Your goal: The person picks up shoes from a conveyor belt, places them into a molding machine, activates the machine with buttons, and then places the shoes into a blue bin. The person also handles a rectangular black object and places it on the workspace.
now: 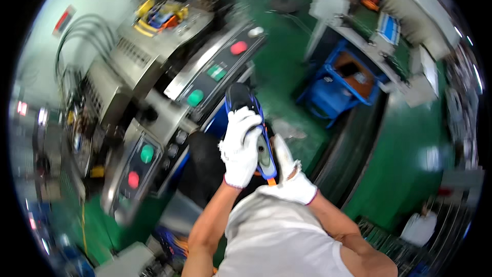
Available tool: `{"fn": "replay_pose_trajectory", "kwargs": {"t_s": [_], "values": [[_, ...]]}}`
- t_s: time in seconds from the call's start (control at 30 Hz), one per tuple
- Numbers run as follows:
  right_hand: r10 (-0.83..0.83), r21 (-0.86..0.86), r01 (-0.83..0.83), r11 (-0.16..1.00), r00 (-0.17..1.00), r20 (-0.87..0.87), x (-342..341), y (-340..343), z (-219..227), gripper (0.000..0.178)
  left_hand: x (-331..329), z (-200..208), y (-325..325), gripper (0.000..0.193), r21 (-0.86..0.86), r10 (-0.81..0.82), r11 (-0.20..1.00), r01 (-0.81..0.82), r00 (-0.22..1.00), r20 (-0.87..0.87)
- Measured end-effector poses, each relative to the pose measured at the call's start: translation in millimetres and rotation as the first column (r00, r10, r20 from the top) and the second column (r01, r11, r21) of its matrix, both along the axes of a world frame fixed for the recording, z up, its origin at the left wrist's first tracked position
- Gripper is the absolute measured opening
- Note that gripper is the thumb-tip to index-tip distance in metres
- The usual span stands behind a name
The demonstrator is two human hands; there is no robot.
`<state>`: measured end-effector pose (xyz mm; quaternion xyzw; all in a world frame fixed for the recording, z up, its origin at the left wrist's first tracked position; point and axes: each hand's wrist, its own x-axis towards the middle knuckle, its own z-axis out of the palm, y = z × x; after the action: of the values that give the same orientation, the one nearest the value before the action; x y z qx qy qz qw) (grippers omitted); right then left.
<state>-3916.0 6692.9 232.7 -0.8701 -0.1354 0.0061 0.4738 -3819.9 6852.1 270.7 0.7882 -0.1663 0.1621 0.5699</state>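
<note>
In the middle of the view is a long shoe-shaped piece (265, 158), with a black rounded far end, blue edges, a grey-green face with a dark hole, and an orange tab at the near end. My left hand (241, 146), in a white knit glove, is closed over its left side and upper half. My right hand (292, 184), gloved alike, is beside the near end, fingers stretched along the right side and spread from the part by the orange tab. Whether it bears any weight cannot be seen.
At left is a metal machine (141, 51) with two button panels (215, 72) (137, 166) carrying green and red buttons; yellow, blue and orange parts (163, 16) lie on it. A blue cart (330, 95) stands right, below a cluttered bench (369, 46). A dark conveyor-like strip (348, 149) runs alongside.
</note>
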Motion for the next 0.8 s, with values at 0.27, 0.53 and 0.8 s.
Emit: {"fn": "replay_pose_trajectory", "kwargs": {"t_s": [0.27,0.53,0.8], "values": [[-0.863,0.667,0.602,0.439,0.49,0.126,31.4,-109.6,28.9,0.057,5.1,97.8,-176.1,0.058,0.104,-0.707,0.687,0.719,0.63,0.321],[-0.982,0.564,0.817,0.122,0.017,0.187,196.0,-396.6,49.1,0.077,-5.1,10.7,-111.8,0.053,0.312,-0.722,0.645,0.698,0.69,-0.051],[-0.885,-0.484,0.852,0.201,0.37,0.283,298.3,-562.7,0.3,0.099,-31.8,-59.1,-18.6,0.037,0.426,-0.189,0.752,0.503,0.784,-0.591]]}}
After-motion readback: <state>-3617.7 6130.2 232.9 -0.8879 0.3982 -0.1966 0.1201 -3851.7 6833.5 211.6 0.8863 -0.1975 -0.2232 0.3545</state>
